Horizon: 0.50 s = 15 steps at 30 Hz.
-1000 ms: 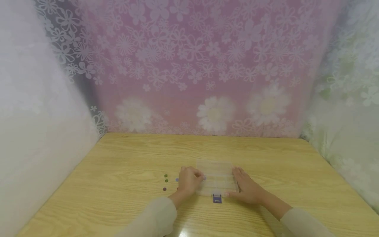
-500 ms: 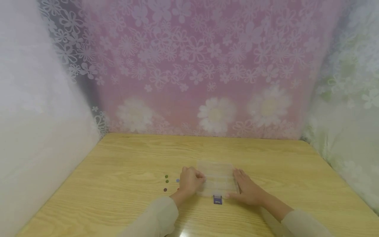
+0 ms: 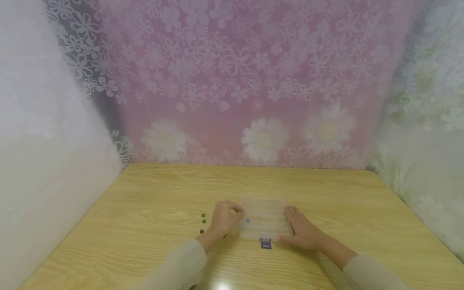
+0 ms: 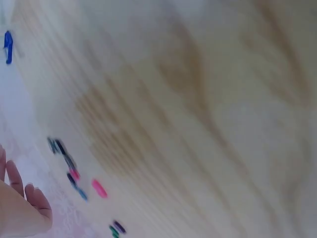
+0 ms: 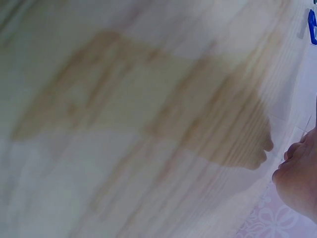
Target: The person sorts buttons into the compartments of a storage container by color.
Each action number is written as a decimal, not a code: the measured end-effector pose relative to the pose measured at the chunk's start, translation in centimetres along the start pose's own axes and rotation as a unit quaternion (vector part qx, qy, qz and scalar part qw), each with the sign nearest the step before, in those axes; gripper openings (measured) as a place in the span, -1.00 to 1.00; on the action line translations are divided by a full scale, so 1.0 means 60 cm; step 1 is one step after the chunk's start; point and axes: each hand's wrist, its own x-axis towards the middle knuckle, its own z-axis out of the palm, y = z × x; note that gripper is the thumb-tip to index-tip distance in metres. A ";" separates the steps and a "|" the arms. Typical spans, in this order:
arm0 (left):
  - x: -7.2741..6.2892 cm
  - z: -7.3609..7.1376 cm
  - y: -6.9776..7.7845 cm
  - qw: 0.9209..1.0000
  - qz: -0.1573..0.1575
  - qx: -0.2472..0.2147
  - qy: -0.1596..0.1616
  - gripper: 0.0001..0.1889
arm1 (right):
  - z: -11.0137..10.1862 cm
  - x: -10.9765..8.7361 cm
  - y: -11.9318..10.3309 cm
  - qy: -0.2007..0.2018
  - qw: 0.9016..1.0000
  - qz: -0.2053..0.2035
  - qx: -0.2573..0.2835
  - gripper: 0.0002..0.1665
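A clear plastic compartment box [image 3: 262,232] with a blue latch [image 3: 266,243] at its front lies on the table. One small blue disc [image 3: 248,220] sits in a compartment on its left side. Just left of the box is my left hand [image 3: 224,219], fingers loosely bent and nothing visible in them; the left wrist view catches its fingertips [image 4: 40,201]. My right hand [image 3: 304,230] lies along the box's right side, fingers extended, thumb by the front edge. Two green discs [image 3: 204,221] and a dark disc [image 3: 201,231] lie left of my left hand, which hides others.
Seen from the left wrist, several small discs lie on the wooden table [image 4: 148,124], including a pink disc [image 4: 99,188] and a blue one [image 4: 80,192]. A pink floral curtain [image 3: 232,80] stands behind the table, with pale cloth on both sides.
My left hand has let go of a blue disc, which now lies in the box, and has drawn back slightly left. My right hand stays at the box.
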 end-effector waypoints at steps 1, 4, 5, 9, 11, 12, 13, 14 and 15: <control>-0.001 -0.006 -0.003 1.000 0.004 -0.001 0.001 -0.92 | 0.001 0.000 0.000 0.000 1.000 0.000 0.001 0.22; -0.005 -0.024 -0.014 1.000 0.005 -0.003 0.010 -0.93 | 0.002 0.001 0.001 -0.001 1.000 0.001 0.003 0.23; -0.007 -0.030 -0.019 1.000 0.002 -0.004 0.012 -0.93 | 0.003 0.001 0.001 0.002 1.000 -0.002 0.000 0.23; -0.013 -0.050 -0.036 1.000 -0.015 -0.008 0.019 -0.94 | 0.002 0.001 0.002 0.010 1.000 -0.006 -0.006 0.22; -0.015 -0.058 -0.044 1.000 -0.018 -0.008 0.019 -0.93 | 0.001 0.000 0.002 0.013 1.000 -0.009 -0.008 0.22; -0.016 -0.061 -0.047 1.000 -0.022 -0.011 0.020 -0.93 | 0.000 0.000 0.002 0.011 1.000 -0.008 -0.006 0.22; -0.018 -0.064 -0.050 0.999 -0.026 -0.012 0.020 -0.94 | -0.001 -0.001 0.002 0.008 1.000 -0.006 -0.004 0.22; -0.019 -0.066 -0.052 0.999 -0.026 -0.011 0.021 -0.94 | -0.002 -0.001 0.001 0.006 1.000 -0.006 -0.001 0.22; -0.020 -0.068 -0.054 0.999 -0.028 -0.011 0.022 -0.94 | -0.002 -0.001 0.000 0.004 1.000 -0.006 0.000 0.22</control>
